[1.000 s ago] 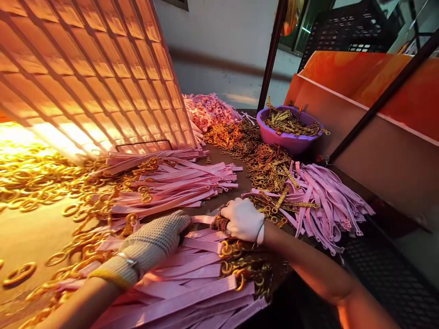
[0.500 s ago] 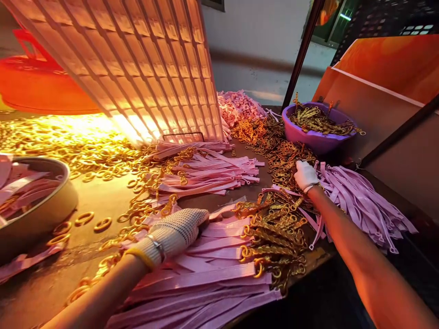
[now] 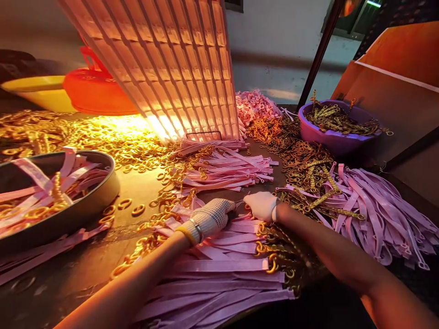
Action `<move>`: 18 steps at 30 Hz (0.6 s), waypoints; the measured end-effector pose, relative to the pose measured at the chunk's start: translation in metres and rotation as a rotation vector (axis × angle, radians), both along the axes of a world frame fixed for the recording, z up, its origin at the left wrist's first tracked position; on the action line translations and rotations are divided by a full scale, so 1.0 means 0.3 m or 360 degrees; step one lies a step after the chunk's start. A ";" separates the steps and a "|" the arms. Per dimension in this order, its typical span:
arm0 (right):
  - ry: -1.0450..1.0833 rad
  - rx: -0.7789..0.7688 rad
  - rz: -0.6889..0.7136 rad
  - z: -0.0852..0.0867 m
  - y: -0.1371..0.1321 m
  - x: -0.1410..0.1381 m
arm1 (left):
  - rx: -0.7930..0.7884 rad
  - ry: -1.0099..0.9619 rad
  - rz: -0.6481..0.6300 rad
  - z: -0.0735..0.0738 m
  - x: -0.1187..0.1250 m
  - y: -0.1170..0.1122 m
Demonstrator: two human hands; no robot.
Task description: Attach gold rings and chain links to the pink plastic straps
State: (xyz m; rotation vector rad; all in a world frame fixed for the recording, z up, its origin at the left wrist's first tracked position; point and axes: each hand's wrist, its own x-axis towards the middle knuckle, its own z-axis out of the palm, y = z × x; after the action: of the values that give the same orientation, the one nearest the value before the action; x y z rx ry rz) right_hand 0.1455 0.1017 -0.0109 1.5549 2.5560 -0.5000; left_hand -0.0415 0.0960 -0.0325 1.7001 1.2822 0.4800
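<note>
Fingers [image 3: 227, 208] curled shut on left hand [image 3: 212, 215] and right hand [image 3: 262, 205], tips meeting | pinched item: cannot tell | pink straps [image 3: 222, 269] piled under both hands, near edge of table [image 3: 78, 269] | gold rings [image 3: 137, 155] scattered left

at my left a round metal pan [image 3: 103, 194] holds pink strips [image 3: 34, 171]; behind it sit a red tub [image 3: 96, 91] and a yellow basin [image 3: 37, 89]. far right, a purple bowl [image 3: 322, 137] of gold chains [image 3: 339, 121].
</note>
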 end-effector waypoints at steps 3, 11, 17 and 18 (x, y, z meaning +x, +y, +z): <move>-0.0031 -0.0108 0.0045 -0.036 0.019 0.016 | -0.0190 -0.0168 0.0142 0.007 -0.028 -0.008; 0.0373 0.0069 -0.0061 -0.068 0.000 0.048 | -0.0913 -0.0998 0.0430 0.039 -0.002 -0.010; 0.1838 -0.0213 -0.0294 -0.053 0.000 -0.010 | -0.1206 -0.1534 0.0398 -0.025 0.028 -0.025; 0.1974 -0.0361 -0.0261 -0.047 -0.001 -0.031 | -0.1199 -0.1558 0.0391 -0.035 0.033 -0.027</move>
State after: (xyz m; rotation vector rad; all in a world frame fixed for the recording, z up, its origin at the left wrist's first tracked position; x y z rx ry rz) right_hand 0.1361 0.1014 -0.0249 1.6267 2.8262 -2.2632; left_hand -0.0315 0.0880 -0.0429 0.5233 0.7596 0.7282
